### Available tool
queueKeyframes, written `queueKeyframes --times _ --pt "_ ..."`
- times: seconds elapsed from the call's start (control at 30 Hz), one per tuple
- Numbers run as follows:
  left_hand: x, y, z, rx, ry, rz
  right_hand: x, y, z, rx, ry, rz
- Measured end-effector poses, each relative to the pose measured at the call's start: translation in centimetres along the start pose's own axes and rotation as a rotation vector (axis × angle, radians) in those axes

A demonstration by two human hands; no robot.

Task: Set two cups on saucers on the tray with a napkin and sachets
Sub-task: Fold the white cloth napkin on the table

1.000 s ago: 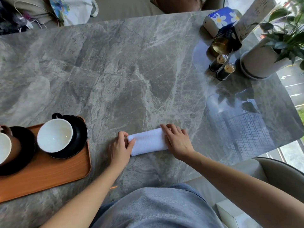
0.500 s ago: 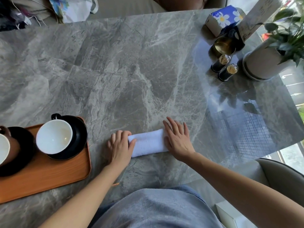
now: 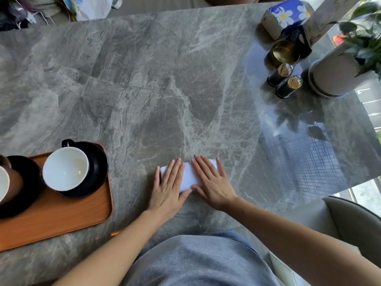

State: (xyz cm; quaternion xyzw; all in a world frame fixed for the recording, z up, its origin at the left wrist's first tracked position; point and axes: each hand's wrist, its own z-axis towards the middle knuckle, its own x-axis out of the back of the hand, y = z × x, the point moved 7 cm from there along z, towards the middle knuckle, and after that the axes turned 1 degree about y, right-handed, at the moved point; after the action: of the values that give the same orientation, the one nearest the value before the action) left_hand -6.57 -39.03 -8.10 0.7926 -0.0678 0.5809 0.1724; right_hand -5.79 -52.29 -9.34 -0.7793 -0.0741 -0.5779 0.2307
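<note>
A folded white napkin (image 3: 188, 176) lies on the grey marble table near the front edge. My left hand (image 3: 169, 188) and my right hand (image 3: 212, 182) both rest flat on top of it, fingers spread, covering most of it. To the left sits an orange-brown tray (image 3: 68, 215). On it a black cup with a white inside (image 3: 66, 169) stands on a black saucer (image 3: 99, 170). A second cup (image 3: 4, 186) on a black saucer (image 3: 26, 186) is cut off by the left frame edge. I see no sachets.
At the far right stand a potted plant in a white pot (image 3: 334, 77), two dark toothpick holders (image 3: 285, 80), a gold tin (image 3: 285, 51) and a blue flowered tissue box (image 3: 286, 16). Bags lie beyond the far edge. A chair (image 3: 358, 223) stands at the right.
Both hands moved from the napkin's ends onto its top and flattened out, side by side. The napkin stayed in place on the table.
</note>
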Motion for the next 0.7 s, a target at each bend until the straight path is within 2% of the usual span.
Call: queueKeyframes --times 0.2,0.33,0.37,0.43,0.53,0.57,0.63,0.7 --pt "-0.4 -0.3 0.4 0.012 -0.069 0.034 -0.4 0.1 0.5 -0.016 -0.017 -0.001" --pt "0.2 -0.1 0.3 0.011 -0.056 -0.016 0.1 -0.1 0.6 0.006 -0.038 0.041" --pt "0.4 0.0 0.2 0.018 -0.024 -0.081 0.5 0.0 0.6 0.002 -0.017 0.084" --pt "1.3 -0.7 -0.4 0.106 0.085 -0.369 1.8 1.2 0.2 -0.104 0.081 0.245" --pt "1.4 -3.2 -2.3 0.439 0.225 -0.828 4.2 4.4 -1.6 -0.388 0.325 0.486" --pt "0.9 -3.9 -3.0 0.57 0.195 -0.947 4.8 4.7 -2.1 -0.411 0.363 0.488" --pt "-0.6 -3.8 -3.6 0.747 0.008 -1.179 5.3 3.8 -2.1 -0.296 0.328 0.347" --pt "-1.2 -3.0 -3.5 0.789 -0.139 -1.277 4.6 1.8 -1.5 -0.123 0.2 0.188"
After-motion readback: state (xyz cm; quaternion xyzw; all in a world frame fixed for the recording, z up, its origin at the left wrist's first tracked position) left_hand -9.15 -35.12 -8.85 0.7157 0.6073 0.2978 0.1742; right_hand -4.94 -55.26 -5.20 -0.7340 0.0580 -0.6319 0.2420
